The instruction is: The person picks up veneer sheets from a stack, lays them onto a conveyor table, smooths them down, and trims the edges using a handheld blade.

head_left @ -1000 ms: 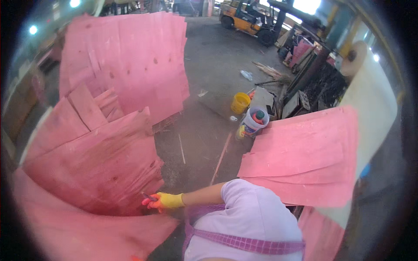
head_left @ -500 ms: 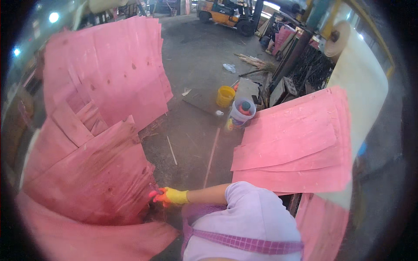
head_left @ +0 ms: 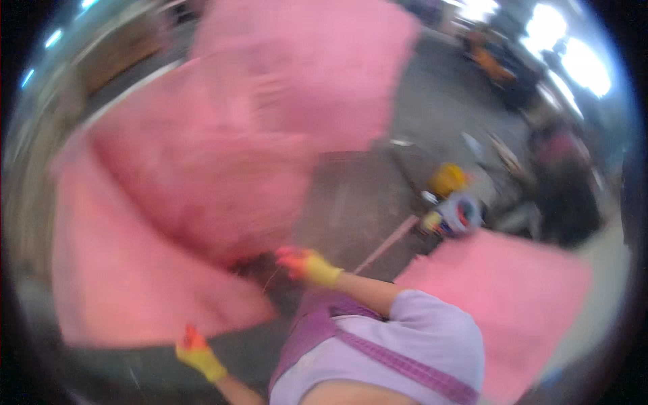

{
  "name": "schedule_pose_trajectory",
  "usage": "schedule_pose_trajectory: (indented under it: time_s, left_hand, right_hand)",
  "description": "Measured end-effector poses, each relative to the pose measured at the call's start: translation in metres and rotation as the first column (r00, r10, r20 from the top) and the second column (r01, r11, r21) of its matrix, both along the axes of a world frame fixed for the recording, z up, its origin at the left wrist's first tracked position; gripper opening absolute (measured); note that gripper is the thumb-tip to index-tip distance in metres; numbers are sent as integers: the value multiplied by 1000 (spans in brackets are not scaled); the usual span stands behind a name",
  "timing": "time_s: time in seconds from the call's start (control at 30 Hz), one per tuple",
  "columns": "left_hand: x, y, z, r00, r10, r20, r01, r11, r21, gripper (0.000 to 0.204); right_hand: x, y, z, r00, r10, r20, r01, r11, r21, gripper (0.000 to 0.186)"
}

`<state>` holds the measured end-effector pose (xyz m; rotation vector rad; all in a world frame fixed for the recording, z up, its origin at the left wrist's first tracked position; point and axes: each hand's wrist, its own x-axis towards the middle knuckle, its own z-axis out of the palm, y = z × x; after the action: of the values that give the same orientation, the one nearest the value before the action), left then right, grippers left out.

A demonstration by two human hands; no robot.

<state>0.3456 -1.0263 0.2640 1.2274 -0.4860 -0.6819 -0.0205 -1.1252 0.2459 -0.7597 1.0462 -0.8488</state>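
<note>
Both my hands wear yellow gloves with orange-red fingers. At the near edge of a pink wood veneer sheet point(head_left: 155, 270), my left hand point(head_left: 199, 354) has its fingers closed on the border. My right hand point(head_left: 307, 266) is to the right, over the gap beside a darker, creased pink veneer sheet point(head_left: 223, 196); motion smears its fingers. A thin strand point(head_left: 272, 278) shows just below that hand. Farther off, more pink veneer point(head_left: 324, 61) lies beyond the creased sheet.
Another pink veneer stack point(head_left: 499, 290) lies to my right. Past it stand a white bucket point(head_left: 461, 214) and a yellow bucket point(head_left: 449, 179) on the grey floor. A pink strip point(head_left: 386, 244) lies near them. An orange forklift point(head_left: 493, 64) is blurred in the far right.
The view has swung left, and everything is blurred. My left hand has come into view at the near sheet's edge. My right hand has come away from the creased sheet's edge.
</note>
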Motion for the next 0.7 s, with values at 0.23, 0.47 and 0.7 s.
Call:
schedule_pose_trajectory:
  time_s: [0.23,0.47,0.7]
  left_hand:
    - [15,19,38,745,243,622,-352,934,57,15]
    - [16,54,15,676,305,670,-516,846,135,39]
    - [16,54,25,572,226,788,-652,709,269,34]
  right_hand:
    - [68,-21,-17,989,138,52,-139,990,34,41]
    - [122,-65,10,887,461,9,-461,887,-40,46]
    - [243,-147,2,828,512,229,-525,851,-3,54]
